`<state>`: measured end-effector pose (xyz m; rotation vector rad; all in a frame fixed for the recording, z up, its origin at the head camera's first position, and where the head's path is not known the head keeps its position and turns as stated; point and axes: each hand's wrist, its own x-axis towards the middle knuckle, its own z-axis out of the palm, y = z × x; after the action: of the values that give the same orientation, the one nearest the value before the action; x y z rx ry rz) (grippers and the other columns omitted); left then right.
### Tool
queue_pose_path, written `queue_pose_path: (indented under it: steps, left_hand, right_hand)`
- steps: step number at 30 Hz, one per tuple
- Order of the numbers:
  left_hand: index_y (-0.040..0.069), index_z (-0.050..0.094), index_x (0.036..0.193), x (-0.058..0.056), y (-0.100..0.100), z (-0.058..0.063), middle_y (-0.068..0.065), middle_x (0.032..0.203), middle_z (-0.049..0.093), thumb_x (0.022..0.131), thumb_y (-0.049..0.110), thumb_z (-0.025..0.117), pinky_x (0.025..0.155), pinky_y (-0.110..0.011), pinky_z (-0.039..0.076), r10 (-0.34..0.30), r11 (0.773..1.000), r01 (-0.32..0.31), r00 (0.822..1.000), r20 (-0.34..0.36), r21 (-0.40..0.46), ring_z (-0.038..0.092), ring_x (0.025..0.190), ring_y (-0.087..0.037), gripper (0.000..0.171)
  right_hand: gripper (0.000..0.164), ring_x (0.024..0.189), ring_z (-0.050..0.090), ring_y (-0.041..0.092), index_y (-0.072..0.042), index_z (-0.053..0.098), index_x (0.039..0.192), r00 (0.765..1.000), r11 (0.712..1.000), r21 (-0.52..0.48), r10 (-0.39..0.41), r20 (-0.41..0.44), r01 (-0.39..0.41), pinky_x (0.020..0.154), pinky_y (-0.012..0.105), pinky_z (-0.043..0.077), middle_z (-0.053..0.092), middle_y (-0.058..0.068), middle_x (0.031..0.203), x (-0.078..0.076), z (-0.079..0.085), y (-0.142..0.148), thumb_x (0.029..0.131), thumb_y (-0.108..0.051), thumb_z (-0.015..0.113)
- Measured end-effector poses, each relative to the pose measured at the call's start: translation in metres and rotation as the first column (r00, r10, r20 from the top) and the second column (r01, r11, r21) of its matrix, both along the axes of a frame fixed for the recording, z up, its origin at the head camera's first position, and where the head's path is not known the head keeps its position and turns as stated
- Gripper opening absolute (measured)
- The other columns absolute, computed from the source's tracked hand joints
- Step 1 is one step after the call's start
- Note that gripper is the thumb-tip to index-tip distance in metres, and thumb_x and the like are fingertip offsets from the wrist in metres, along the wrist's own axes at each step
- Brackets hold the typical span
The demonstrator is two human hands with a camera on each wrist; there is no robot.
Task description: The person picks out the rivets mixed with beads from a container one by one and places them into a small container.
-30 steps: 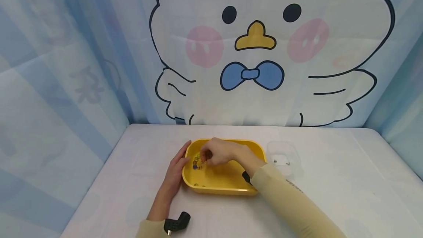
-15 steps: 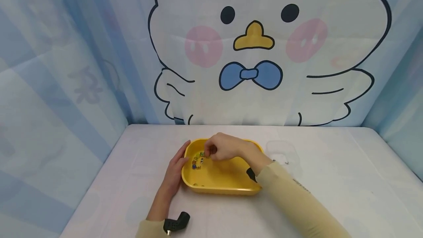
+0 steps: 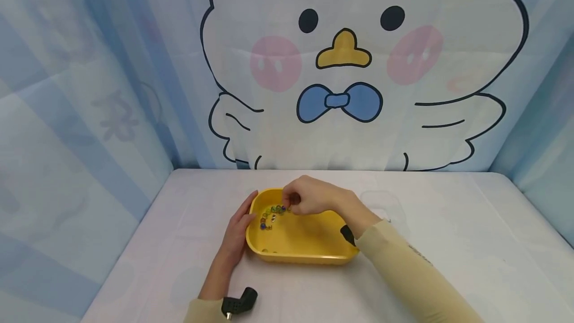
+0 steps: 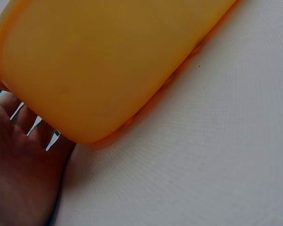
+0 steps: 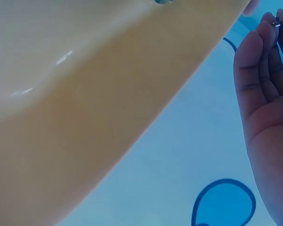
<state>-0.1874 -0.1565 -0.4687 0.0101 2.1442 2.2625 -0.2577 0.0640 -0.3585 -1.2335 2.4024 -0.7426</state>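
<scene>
A yellow tray (image 3: 309, 243) stands on the table. My left hand (image 3: 236, 233) lies along its left end, with straight fingers (image 4: 30, 120) against the outer wall and the thumb at the rim. Inside, a string of small coloured beads (image 3: 268, 212) curves over the tray's left part, from a blue bead up to my right hand (image 3: 314, 196). The right hand is held over the tray's back, thumb and fingertips pinching the strand's end. In the right wrist view a small shiny metal piece (image 5: 277, 23) shows between those fingertips.
A small separate bead (image 3: 273, 218) lies inside the curve of beads. A couple of tiny pieces (image 3: 265, 250) rest near the tray's front left. Behind the right forearm, a clear plastic box (image 3: 381, 198) stands on the table. A printed curtain (image 3: 341, 138) hangs behind.
My right hand has moved right and slightly back and up, and more of the bead string shows to the left of its fingertips. The left hand stays at the tray.
</scene>
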Motion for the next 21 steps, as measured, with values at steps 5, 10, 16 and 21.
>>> queue_pose_path:
  steps: [5,10,16,21]
  left_hand:
    - [0.016,0.036,0.158,0.001,0.000,0.000,0.001,0.165,0.027,0.101,0.010,0.038,0.122,-0.043,0.014,-0.005,1.000,0.005,1.000,0.001,0.006,0.018,0.152,-0.020,0.058]
    - [0.015,0.036,0.158,0.000,0.000,0.001,0.000,0.165,0.027,0.101,0.010,0.038,0.122,-0.043,0.014,-0.003,1.000,0.003,1.000,-0.001,0.008,0.018,0.152,-0.020,0.058]
    - [0.017,0.036,0.158,0.000,-0.001,0.000,0.001,0.164,0.027,0.101,0.010,0.037,0.122,-0.043,0.014,-0.003,1.000,0.003,1.000,-0.005,0.003,0.018,0.152,-0.019,0.057]
    - [0.017,0.037,0.158,-0.001,-0.001,-0.001,0.001,0.164,0.027,0.101,0.010,0.037,0.122,-0.043,0.013,-0.003,1.000,0.003,1.000,-0.009,-0.001,0.018,0.152,-0.018,0.057]
  right_hand:
    - [0.014,0.073,0.054,0.011,-0.013,0.067,0.089,1.000,1.000,-0.009,-0.013,-0.027,0.012,0.066,0.025,0.050,0.060,-0.005,0.080,0.001,0.004,0.008,0.085,0.000,0.063]
    - [0.016,0.074,0.054,0.014,-0.015,0.066,0.089,0.999,0.999,-0.022,-0.036,-0.034,0.036,0.066,0.027,0.049,0.059,-0.004,0.080,0.002,0.008,0.017,0.086,0.000,0.063]
    - [0.016,0.076,0.055,0.015,-0.015,0.067,0.090,0.996,0.996,-0.033,-0.081,-0.025,0.081,0.068,0.028,0.051,0.061,-0.005,0.083,0.005,0.015,0.031,0.087,0.000,0.063]
    - [0.016,0.076,0.055,0.015,-0.013,0.068,0.091,0.995,0.994,-0.042,-0.098,-0.025,0.097,0.068,0.028,0.053,0.061,-0.004,0.083,0.007,0.020,0.044,0.087,0.001,0.063]
